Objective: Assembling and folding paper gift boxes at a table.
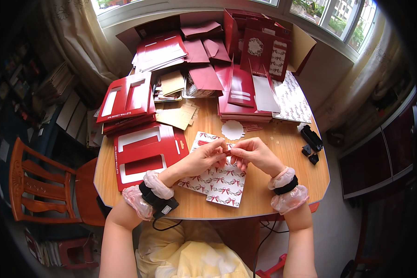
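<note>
Over the middle of the table, my left hand (207, 156) and my right hand (255, 154) meet fingertip to fingertip. Both pinch a small dark red label-like piece (227, 152), partly covered by the fingers. Beneath them lie white wallets printed with red bows and green garlands (225, 191), overlapping at angles. A red label (202, 143) shows on the upper one beside my left hand. Just beyond my hands is a white scalloped tag (232, 130), with red outlined strips (251, 127) to its right.
Red window-cut packaging sleeves (125, 99) are stacked at the left, with another sleeve (143, 172) flat nearer me. Red folders (245, 113) and upright red boxes (264, 51) crowd the back. A black strap-like object (311, 138) sits at the right edge. A wooden chair (44, 180) stands left.
</note>
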A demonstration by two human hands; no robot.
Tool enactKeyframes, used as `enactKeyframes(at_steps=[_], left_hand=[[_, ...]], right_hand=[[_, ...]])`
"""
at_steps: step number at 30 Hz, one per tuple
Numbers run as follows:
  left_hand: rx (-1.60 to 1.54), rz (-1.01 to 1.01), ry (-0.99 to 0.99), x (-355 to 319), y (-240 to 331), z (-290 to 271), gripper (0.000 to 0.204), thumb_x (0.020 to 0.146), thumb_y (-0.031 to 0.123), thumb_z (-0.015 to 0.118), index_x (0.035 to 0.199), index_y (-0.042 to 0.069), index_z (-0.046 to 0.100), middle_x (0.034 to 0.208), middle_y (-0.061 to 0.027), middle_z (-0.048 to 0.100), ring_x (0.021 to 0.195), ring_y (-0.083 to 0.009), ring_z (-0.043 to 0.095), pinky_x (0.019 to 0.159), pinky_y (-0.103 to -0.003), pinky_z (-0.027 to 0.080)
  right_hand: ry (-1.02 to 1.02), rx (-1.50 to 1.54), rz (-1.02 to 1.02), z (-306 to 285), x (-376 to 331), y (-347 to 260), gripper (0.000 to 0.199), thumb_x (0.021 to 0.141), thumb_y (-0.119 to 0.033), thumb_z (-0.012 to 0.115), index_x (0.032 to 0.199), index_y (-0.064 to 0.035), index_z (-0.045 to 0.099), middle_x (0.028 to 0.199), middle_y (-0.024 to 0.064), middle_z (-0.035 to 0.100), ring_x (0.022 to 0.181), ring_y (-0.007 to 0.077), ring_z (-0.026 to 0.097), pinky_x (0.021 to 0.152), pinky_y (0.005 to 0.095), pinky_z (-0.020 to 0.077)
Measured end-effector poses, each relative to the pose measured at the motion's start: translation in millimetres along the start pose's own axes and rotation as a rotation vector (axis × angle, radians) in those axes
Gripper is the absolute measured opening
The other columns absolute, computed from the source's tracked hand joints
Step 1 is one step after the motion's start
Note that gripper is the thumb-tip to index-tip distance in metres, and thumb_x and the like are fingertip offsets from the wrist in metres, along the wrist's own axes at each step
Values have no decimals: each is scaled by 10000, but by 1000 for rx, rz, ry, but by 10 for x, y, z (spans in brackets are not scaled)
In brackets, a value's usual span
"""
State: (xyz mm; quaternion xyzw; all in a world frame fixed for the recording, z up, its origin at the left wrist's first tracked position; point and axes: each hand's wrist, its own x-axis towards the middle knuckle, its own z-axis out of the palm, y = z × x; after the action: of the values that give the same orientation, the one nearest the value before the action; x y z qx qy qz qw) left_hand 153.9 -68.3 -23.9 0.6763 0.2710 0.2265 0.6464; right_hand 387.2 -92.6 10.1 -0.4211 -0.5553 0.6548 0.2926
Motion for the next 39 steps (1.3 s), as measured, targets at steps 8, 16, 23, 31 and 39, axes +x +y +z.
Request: enactKeyframes(at_steps=[8,16,23,31,39], left_hand=[[-25,64,-18,93,-46,69,112,1080,167,494,1128,68,517,909,-16,615,885,-88,619,812,-273,535],[-86,22,-13,57,-8,18,134,1089,180,472,1121,54,505,928,-20,620,911,-90,622,824,-277,540],[-111,-7,15,39,-62,-18,184,1109,210,413,1115,51,506,961,-23,615,925,-83,628,865,-273,545],[-203,-11,-29,30,-17,-20,193,1105,231,430,1131,57,509,1009,-20,607,954,-85,620,886,-279,532],[-60,48,-45,26,-41,-11,178,1088,190,480,1186,44,452,1040,-42,622,938,-98,626,845,-281,532]], right_hand=[[-12,57,53,-76,-76,57,223,1045,-204,575,1030,-2,667,803,29,704,615,50,652,541,180,530],[-13,32,25,-54,-54,-26,172,1022,-148,604,1081,4,660,839,32,700,666,59,661,578,189,542],[2,-115,-249,31,43,51,181,925,-28,705,1099,7,671,901,17,709,775,51,647,647,218,549],[88,-61,-222,75,65,74,154,936,-38,700,1075,28,687,922,47,734,741,65,659,642,214,551],[109,32,-229,65,112,148,136,941,-42,693,1060,23,699,913,36,727,739,74,668,650,217,557]])
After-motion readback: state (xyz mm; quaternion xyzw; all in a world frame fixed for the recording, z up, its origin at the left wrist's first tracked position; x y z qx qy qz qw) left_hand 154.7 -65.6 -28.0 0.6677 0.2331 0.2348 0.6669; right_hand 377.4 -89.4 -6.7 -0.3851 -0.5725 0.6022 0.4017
